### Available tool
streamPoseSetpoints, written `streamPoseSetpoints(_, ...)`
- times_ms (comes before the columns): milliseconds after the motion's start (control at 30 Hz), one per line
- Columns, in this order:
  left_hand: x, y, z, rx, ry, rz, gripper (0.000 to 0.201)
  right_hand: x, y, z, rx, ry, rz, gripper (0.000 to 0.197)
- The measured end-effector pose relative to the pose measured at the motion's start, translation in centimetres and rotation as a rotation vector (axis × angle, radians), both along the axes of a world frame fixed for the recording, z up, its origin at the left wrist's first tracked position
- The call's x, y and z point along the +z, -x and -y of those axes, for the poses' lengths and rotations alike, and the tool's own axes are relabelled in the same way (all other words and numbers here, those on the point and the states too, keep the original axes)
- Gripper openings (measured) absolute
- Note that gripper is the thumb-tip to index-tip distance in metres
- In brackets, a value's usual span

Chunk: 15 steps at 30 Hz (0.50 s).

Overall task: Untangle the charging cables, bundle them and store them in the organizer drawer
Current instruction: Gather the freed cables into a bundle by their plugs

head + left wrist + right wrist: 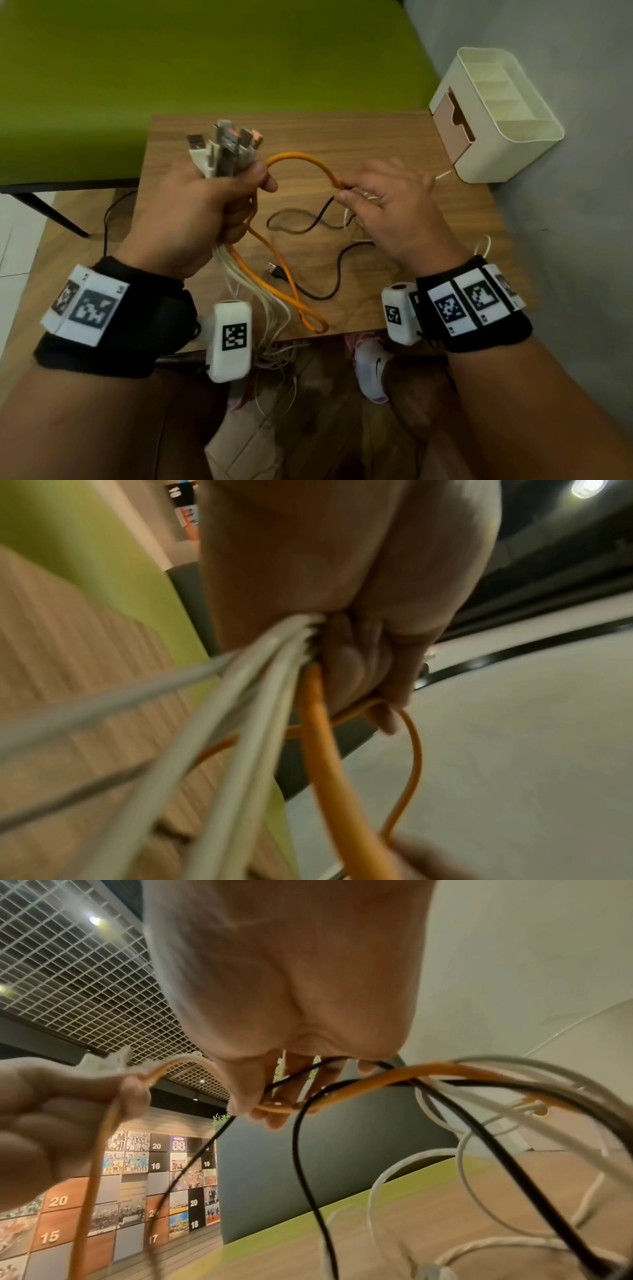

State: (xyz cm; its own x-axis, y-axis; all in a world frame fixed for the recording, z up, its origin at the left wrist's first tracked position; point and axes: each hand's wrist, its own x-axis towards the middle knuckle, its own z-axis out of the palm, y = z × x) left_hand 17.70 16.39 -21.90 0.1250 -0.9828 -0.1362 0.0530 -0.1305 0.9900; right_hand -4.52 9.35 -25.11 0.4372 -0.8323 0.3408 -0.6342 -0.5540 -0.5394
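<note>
My left hand (219,202) grips a bundle of cable plugs (224,149) upright above the wooden table (394,144); white cables (263,301) and an orange cable (294,291) hang from its fist. The left wrist view shows the white cables (260,696) and orange cable (318,723) leaving the curled fingers (349,664). The orange cable arcs (301,157) over to my right hand (346,193), which pinches it between thumb and fingers. In the right wrist view, the orange cable (377,1080) crosses black cables (301,1150) and white cables (479,1123) under the fingers (270,1118).
A black cable (329,267) with a USB plug (274,270) lies loose on the table. A cream organizer (496,120) with a tan drawer (452,120) stands at the back right corner, against a grey wall. A green surface (205,61) lies behind the table.
</note>
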Motion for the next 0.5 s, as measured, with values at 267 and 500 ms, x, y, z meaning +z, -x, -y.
streamPoseSetpoints(267,-0.2,2.4,-0.4,0.284,0.176,0.932,0.038,-0.8,-1.1,0.5,-0.163,0.173,-0.051,0.02)
streamPoseSetpoints(500,-1.4,4.3,0.7,-0.06,0.189,0.903,0.017,-0.7,-2.9,-0.1,0.033,0.223,0.111,0.006)
